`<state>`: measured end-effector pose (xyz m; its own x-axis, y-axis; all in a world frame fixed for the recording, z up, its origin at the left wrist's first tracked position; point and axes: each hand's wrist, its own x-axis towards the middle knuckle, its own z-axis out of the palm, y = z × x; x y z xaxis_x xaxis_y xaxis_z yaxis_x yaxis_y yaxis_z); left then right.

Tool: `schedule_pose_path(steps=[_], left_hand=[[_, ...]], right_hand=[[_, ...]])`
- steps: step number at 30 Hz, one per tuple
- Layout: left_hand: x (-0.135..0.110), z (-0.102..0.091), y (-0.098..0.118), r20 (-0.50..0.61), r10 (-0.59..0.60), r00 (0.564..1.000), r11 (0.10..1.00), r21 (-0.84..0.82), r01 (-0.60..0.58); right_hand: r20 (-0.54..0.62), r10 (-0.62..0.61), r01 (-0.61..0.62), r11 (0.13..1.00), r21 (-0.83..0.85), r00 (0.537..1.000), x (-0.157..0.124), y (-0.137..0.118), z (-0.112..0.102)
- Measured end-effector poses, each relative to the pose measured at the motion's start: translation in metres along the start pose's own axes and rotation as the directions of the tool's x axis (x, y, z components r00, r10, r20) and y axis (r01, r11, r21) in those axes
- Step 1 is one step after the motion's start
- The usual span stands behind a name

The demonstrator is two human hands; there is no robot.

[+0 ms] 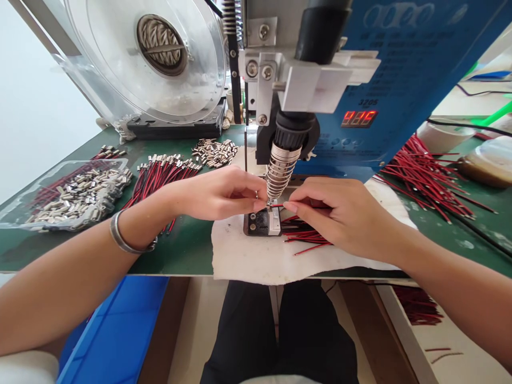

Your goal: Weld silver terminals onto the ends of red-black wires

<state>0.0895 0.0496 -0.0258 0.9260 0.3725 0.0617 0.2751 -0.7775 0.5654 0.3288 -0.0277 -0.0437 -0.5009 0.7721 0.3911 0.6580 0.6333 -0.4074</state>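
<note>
Clamped between thumb and forefinger, a wire [278,205] is held by the right hand [336,213]; it lies at the top of the white block [274,224], just under the iron [283,162]. Left hand [228,194] has its thumb and forefinger tips at the block's left edge; whether they grip anything I cannot tell.

Judging from this, the step in hand is steadying the wire's end under the iron, and the next move calls for still fingers and exact lining-up.

Taking the block as the clock's centre, the iron comes down from twelve, between the hands, leaving little room for fingertips. More wires [306,234] lie on the cloth [248,261] at three to four, below the right hand, and could snag. A metal-tipped bundle [164,173] sits at ten, loose metal pieces [216,152] at eleven, a clear tray [16,218] of them at nine. Red wires [428,176] spread between two and three; the blue machine [400,74] stands at one.
</note>
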Motion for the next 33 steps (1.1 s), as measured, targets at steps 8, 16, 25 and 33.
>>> schedule_pose_path(steps=[8,16,25,33], left_hand=[[-0.0006,0.0008,-0.0018,0.015,-0.019,1.000,0.999,-0.034,0.020],[0.0000,0.0001,-0.0010,0.016,-0.020,1.000,0.998,-0.054,0.021],[0.0004,0.0005,-0.0013,0.012,0.004,1.000,0.999,-0.047,-0.003],[-0.0010,0.0010,-0.0029,0.017,-0.013,1.000,0.999,-0.049,0.013]], right_hand=[[0.031,0.085,-0.087,0.995,0.046,0.996,0.0014,-0.0023,-0.0012],[0.041,0.115,-0.118,0.990,0.079,0.992,0.0020,-0.0036,-0.0004],[0.043,0.130,-0.133,0.987,0.088,0.991,0.0011,-0.0037,0.0002],[0.039,0.122,-0.125,0.988,0.087,0.992,0.0014,-0.0030,0.0004]])
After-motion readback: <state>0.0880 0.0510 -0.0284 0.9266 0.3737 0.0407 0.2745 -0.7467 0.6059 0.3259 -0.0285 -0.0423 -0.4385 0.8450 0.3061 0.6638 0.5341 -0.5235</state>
